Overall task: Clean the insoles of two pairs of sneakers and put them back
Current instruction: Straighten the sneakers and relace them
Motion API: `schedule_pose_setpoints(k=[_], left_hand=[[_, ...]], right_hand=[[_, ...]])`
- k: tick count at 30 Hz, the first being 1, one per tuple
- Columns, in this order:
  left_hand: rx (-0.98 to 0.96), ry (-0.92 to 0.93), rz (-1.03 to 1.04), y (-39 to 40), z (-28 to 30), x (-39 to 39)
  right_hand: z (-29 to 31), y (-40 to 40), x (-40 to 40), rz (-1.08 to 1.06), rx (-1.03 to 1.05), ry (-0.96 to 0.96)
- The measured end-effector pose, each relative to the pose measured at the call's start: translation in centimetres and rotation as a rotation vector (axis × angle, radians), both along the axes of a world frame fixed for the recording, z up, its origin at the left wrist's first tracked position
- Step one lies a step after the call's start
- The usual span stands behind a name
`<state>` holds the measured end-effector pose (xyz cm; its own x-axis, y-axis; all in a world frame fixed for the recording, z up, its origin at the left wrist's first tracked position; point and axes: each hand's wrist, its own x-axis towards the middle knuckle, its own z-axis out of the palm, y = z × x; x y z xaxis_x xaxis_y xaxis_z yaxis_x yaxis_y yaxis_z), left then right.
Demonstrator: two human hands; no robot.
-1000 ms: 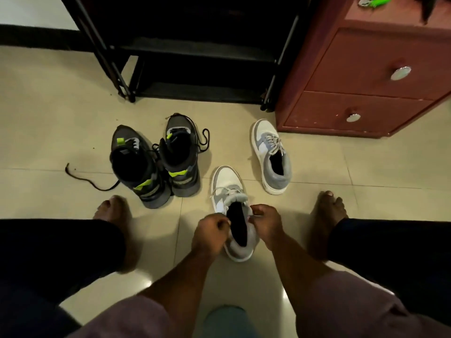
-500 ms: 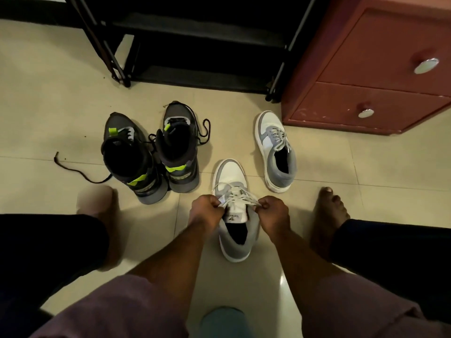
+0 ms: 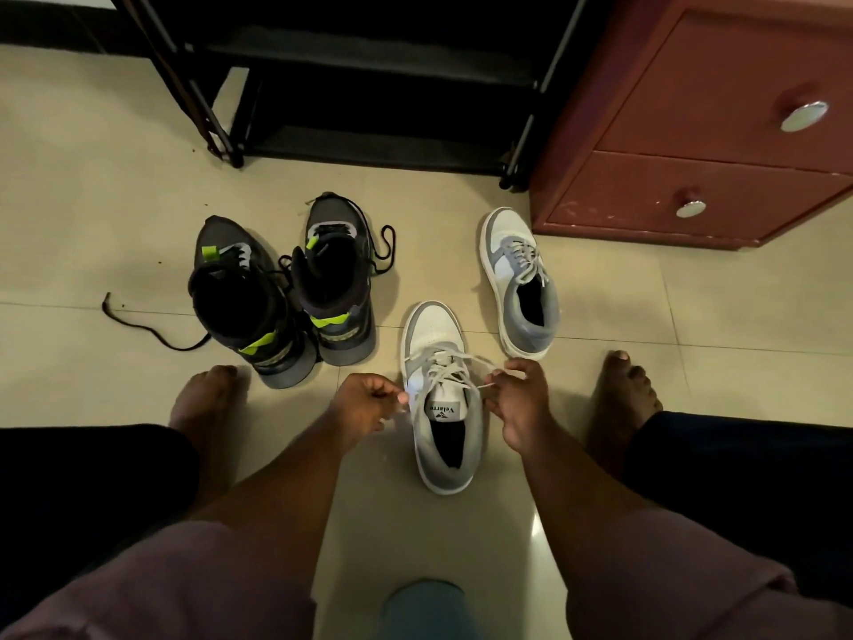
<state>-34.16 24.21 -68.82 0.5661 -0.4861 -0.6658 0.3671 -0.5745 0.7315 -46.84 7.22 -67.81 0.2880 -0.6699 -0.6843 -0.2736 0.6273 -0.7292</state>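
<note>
Grey-and-white leather made up the near sneaker (image 3: 441, 399), which stood on the tiled floor (image 3: 115, 214) at the centre of the view, toe toward twelve o'clock, between the person's two bare feet. Both hands were closed in a pinch on its pale laces (image 3: 450, 364): the left hand (image 3: 369, 401) at nine o'clock of the tongue, the right hand (image 3: 517, 399) at three o'clock, each drawing a lace end outward. A dark insole seemed to lie inside the opening, though the shadow there was too deep to be sure. Its partner, the far grey-and-white sneaker (image 3: 519, 281), sat at one o'clock, near a red drawer cabinet (image 3: 692, 131). The black and lime pair (image 3: 281, 293) stood side by side at ten o'clock, laces loose, one black lace (image 3: 147, 327) trailing across the floor toward nine o'clock. A black shoe rack (image 3: 369, 85) stood at twelve o'clock. Several risks seemed likely: uneven pulling could drag the light shoe sideways or tip it; tightening over a badly seated insole could leave it bunched inside; a thin lace end could slip from a pinch; and the trailing black lace could catch a foot.
</note>
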Motion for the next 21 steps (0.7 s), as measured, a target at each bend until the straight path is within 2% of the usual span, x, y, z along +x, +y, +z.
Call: schedule_pose_setpoints(k=[2, 6, 7, 9, 11, 13, 16, 19, 21], left_hand=[[0.042, -0.064, 0.062, 0.8, -0.5, 0.9], [0.105, -0.245, -0.014, 1.5, -1.5, 1.6], [0.109, -0.305, 0.015, 1.3, -1.7, 1.4], [0.117, -0.424, 0.03, 0.8, -1.5, 0.5], [0.096, -0.488, -0.07, 0.4, -0.4, -1.1], [0.067, -0.574, -0.216, 0.1, 0.3, -2.7], [0.126, -0.641, -0.423, -0.9, 0.3, -4.0], [0.127, -0.491, -0.304, -1.7, 0.0, -4.0], [0.102, -0.438, -0.218, -1.7, -0.4, -3.7]], right_hand=[[-0.1, -0.7, -0.5, -0.09, 0.023, 0.026], [-0.2, -0.7, -0.9, 0.009, -0.024, 0.078], [-0.5, -0.4, -1.1, 0.055, -0.153, 0.115], [-0.9, 0.2, -1.8, 0.227, -0.561, 0.282], [-0.7, 1.5, -2.4, 0.507, -0.888, 0.454], [0.1, 3.1, -2.6, 0.775, -1.062, 0.516], [0.9, 4.6, -2.4, 1.031, -1.126, 0.56], [0.2, 4.4, -1.7, 1.202, -1.017, 0.764], [-0.4, 4.1, -1.3, 1.263, -1.029, 0.885]])
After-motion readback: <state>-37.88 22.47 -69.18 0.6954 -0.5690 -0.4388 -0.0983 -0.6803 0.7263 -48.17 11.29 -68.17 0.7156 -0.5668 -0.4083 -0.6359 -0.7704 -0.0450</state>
